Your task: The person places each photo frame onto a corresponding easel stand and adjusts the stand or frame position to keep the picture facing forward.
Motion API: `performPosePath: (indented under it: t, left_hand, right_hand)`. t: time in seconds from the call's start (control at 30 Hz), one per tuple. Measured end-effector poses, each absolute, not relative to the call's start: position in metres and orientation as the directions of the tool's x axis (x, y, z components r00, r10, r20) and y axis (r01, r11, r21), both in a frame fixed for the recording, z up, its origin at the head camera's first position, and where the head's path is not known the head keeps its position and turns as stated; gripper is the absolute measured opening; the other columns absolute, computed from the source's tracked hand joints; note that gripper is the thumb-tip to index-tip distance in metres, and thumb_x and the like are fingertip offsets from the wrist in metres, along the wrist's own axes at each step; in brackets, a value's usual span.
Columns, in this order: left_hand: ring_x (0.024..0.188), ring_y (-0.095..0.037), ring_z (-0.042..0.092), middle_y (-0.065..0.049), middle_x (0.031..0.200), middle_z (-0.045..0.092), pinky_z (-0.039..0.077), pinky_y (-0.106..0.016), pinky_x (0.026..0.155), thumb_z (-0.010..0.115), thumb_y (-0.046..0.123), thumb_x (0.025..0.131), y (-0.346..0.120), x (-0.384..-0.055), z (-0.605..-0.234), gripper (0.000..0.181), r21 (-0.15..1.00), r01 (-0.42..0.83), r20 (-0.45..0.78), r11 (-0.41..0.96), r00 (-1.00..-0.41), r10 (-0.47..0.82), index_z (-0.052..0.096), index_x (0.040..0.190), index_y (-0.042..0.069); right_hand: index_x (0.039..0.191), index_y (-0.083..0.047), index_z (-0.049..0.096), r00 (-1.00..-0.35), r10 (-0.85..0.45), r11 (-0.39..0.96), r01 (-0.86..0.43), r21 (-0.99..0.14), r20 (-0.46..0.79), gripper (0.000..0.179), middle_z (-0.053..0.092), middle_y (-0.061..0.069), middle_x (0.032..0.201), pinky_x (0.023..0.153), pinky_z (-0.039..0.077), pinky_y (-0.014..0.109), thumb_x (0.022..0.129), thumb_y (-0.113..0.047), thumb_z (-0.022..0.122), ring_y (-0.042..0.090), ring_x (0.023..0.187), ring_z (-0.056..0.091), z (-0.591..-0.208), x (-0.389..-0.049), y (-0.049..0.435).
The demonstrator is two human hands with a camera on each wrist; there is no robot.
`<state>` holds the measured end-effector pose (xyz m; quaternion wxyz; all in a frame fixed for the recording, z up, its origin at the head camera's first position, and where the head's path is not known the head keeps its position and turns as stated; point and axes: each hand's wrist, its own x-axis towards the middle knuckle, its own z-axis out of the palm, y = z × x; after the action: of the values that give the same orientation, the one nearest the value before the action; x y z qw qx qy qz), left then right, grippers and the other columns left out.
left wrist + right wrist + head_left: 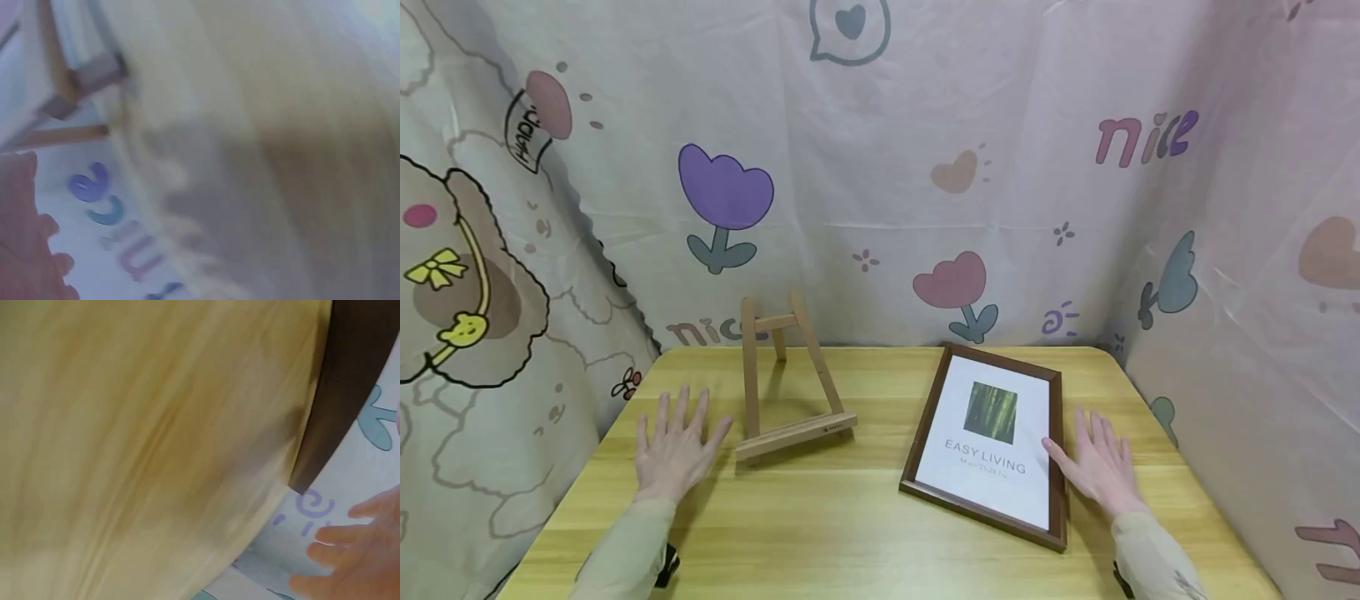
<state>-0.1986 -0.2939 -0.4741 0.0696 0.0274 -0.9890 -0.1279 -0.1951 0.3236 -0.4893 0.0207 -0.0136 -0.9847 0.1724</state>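
A small wooden easel [796,435] stands upright at the back left of the table. To its left, my left hand [673,450] is spread with straight fingers and holds nothing; in the left wrist view the hand [28,231] shows at the lower left, below part of the easel [100,74]. On the right lies a brown picture frame [925,429] with a white print reading "EASY LIVING" and a green picture. My right hand [1101,467] is beside its right edge, fingers extended, the thumb overlapping that edge in the head view. The right wrist view shows the frame's dark side [350,387].
The light wooden table [820,533] has its back edge close to a patterned cloth [850,167], which also hangs along both sides. Between easel and picture frame runs a stretch of bare tabletop.
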Motion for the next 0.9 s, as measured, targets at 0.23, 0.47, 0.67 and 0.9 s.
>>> performPosePath:
  t: [0.23,0.47,0.67,0.9]
  left_hand:
    - [0.155,-0.047,-0.003,-0.018,0.17,-0.003,-0.008,-0.072,0.119,0.027,0.063,0.104,-0.254,-0.183,-0.445,0.08,0.268,0.002,0.195,0.963,-0.979,-0.052,0.004,0.163,0.016]
    - [0.157,-0.043,-0.001,-0.017,0.17,-0.002,-0.001,-0.066,0.124,0.036,0.06,0.103,-0.196,-0.18,-0.442,0.083,0.248,0.08,0.191,0.965,-0.981,0.032,0.009,0.163,0.009]
    - [0.158,-0.038,0.002,-0.016,0.17,0.003,0.003,-0.058,0.128,0.043,0.062,0.1,-0.14,-0.186,-0.455,0.087,0.306,0.2,0.184,0.931,-0.972,0.148,0.014,0.161,0.007]
    - [0.157,-0.039,0.008,-0.017,0.17,0.006,0.014,-0.056,0.128,0.046,0.063,0.098,-0.09,-0.196,-0.471,0.091,0.337,0.348,0.161,0.875,-0.937,0.311,0.016,0.161,0.005]
  right_hand:
    - [0.157,0.01,0.009,-0.999,0.002,0.935,0.016,-0.354,-0.041,0.105,0.012,0.046,0.156,0.112,0.007,0.08,0.097,-0.069,0.042,0.066,0.141,0.014,-0.482,-0.176,0.323]
    - [0.156,0.013,0.008,-0.988,-0.025,0.922,0.036,-0.384,-0.153,0.111,0.015,0.048,0.153,0.112,0.02,0.078,0.094,-0.07,0.049,0.068,0.139,0.017,-0.474,-0.166,0.313]
    - [0.155,0.015,0.004,-0.976,-0.043,0.878,0.065,-0.475,-0.214,0.12,0.015,0.052,0.15,0.11,0.022,0.079,0.087,-0.061,0.067,0.069,0.138,0.014,-0.471,-0.162,0.308]
    - [0.151,0.021,0.003,-0.971,-0.08,0.812,0.066,-0.58,-0.224,0.127,0.03,0.052,0.138,0.1,0.048,0.066,0.078,-0.044,0.085,0.065,0.121,0.047,-0.477,-0.158,0.305]
